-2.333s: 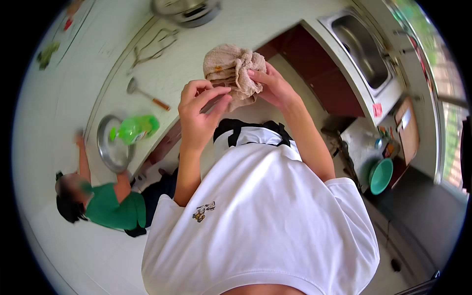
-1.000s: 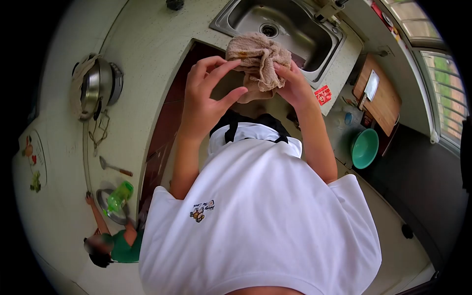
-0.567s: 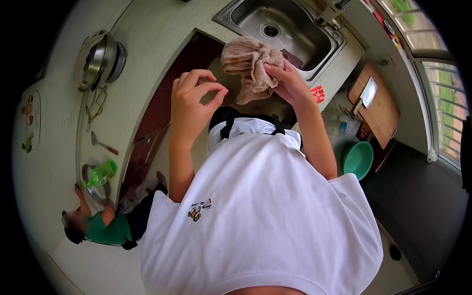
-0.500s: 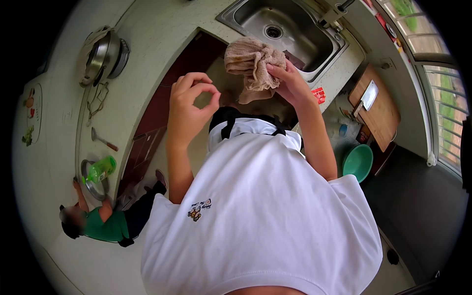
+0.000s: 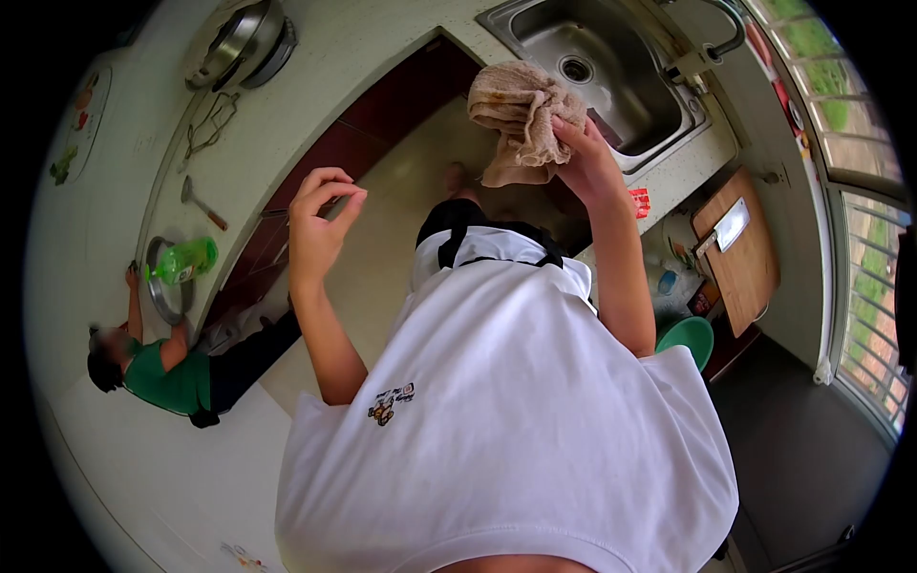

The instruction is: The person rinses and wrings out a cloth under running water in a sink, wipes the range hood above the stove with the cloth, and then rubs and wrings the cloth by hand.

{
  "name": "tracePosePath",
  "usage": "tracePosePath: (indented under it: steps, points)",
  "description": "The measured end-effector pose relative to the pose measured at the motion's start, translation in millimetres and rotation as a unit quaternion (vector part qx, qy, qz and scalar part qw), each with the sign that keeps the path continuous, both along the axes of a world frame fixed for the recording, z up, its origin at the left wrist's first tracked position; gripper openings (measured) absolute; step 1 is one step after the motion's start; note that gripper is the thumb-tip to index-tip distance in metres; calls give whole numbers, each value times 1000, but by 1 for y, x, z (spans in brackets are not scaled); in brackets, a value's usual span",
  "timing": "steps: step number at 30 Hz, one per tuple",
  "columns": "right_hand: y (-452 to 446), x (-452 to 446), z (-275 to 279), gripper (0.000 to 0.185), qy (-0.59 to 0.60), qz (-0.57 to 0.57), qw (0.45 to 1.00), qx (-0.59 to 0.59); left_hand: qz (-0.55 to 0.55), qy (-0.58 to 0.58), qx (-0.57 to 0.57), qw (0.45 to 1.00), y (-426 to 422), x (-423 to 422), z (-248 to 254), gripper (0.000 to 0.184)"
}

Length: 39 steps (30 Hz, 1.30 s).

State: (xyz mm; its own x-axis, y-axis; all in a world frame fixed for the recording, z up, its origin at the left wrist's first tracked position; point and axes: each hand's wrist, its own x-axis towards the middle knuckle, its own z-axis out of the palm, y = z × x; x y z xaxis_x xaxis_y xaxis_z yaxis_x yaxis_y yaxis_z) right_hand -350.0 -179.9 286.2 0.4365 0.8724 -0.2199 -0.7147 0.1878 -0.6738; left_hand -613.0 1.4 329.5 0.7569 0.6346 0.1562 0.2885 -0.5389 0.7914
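Observation:
A crumpled beige cloth (image 5: 521, 119) with a brownish stain is gripped by my right hand (image 5: 590, 162), thumb pressed on its right side. It hangs in front of the sink's (image 5: 611, 86) near edge, a fold drooping below. My left hand (image 5: 323, 224) is off to the left, apart from the cloth, with thumb and index fingertips brought together. Whether anything small is between those fingertips cannot be made out.
On the left counter (image 5: 315, 86) are a steel pot (image 5: 239, 43), a wire rack (image 5: 208, 124), a ladle (image 5: 202, 202) and a green bottle (image 5: 186, 260) by a metal lid (image 5: 162, 286). A person in green (image 5: 167, 377) stands there. Right: cutting board (image 5: 740, 253), cleaver (image 5: 731, 226), green basin (image 5: 690, 339).
The view has turned toward the sink. My left hand has moved left, away from the cloth, and its thumb and index finger have closed together. My right hand keeps hold of the cloth.

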Motion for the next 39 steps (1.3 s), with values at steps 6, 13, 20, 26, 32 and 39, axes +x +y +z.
tracePosePath:
  steps: [6, 13, 20, 26, 32, 39]
  points:
    - [7, 0, -2, 42, 10, -2, 1000, 14, 131, -14, -84, 988, 35, -67, -59, 9]
    - [17, 7, -4, 42, 21, 5, 1000, 18, 373, 303, -162, 862, 83, -167, -194, 38]
    - [21, -2, -4, 41, -13, -27, 999, -21, -18, -30, -93, 995, -50, 62, 5, 29]
    - [12, -6, 5, 37, -52, -55, 997, -23, -54, -37, -56, 996, -67, 97, -4, 15]
    - [3, -7, -4, 37, -67, -68, 995, -29, -92, -89, -120, 984, -67, 95, -2, 13]
    - [-7, -11, 4, 39, -29, -76, 997, -20, -41, -84, -34, 995, -57, 95, -23, 15]
